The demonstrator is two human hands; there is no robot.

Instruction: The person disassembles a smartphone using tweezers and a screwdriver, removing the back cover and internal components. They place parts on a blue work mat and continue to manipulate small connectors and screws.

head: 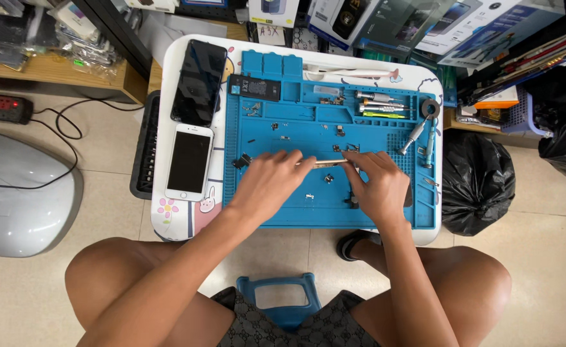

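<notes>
While both hands, left hand (271,181) & right hand (378,186), pinch the thin phone frame (326,163) edge-up over the blue mat (296,212), keep grip light, level, clear of loose screws (309,196).

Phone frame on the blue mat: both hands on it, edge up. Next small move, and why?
Probably lay the phone frame flat on the blue mat. The left hand and right hand pinch it on edge, with small loose parts scattered close below, so it looks unsteady.

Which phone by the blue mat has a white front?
The smaller phone, lying nearer the person. The bigger phone above it is all black.
</notes>
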